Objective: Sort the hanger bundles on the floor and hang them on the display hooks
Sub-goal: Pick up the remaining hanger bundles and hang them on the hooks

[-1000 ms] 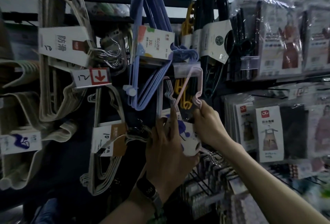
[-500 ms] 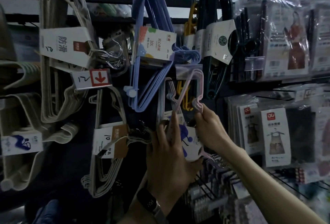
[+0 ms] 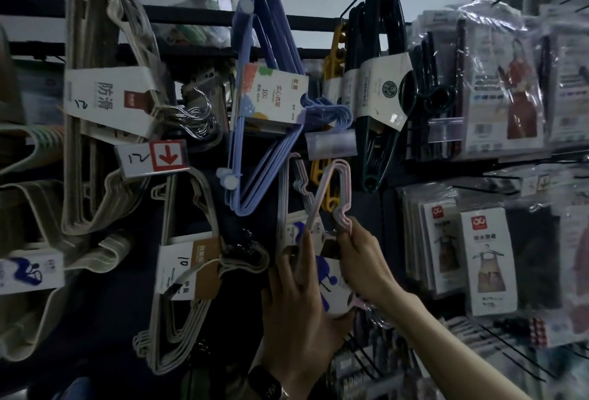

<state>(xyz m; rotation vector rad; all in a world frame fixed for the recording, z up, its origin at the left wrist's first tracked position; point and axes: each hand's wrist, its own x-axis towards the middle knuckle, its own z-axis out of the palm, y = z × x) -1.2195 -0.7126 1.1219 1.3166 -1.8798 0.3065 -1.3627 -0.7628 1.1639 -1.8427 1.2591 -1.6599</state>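
Observation:
A bundle of pale pink and grey hangers point(image 3: 322, 195) with a white card label printed in blue point(image 3: 330, 284) is held up against the display wall. My left hand point(image 3: 299, 313) grips the bundle from below, fingers curled round the label and hanger bars. My right hand point(image 3: 360, 259) pinches the bundle's upper right corner near its notched shoulder. A clear price tag holder point(image 3: 330, 143) at the end of a display hook sits just above the bundle. The hook's rod is hidden behind it.
Hung bundles crowd the wall: blue hangers point(image 3: 264, 131), dark green hangers point(image 3: 379, 87), yellow hangers point(image 3: 333, 58), cream hangers point(image 3: 105, 119) and beige hangers point(image 3: 181, 288). A red-arrow price tag point(image 3: 153, 158) sticks out at left. Bagged aprons point(image 3: 484, 259) hang at right.
Both hands have dropped slightly with the pink bundle, and my right hand has slid along its shoulder. The view has shifted a little upward.

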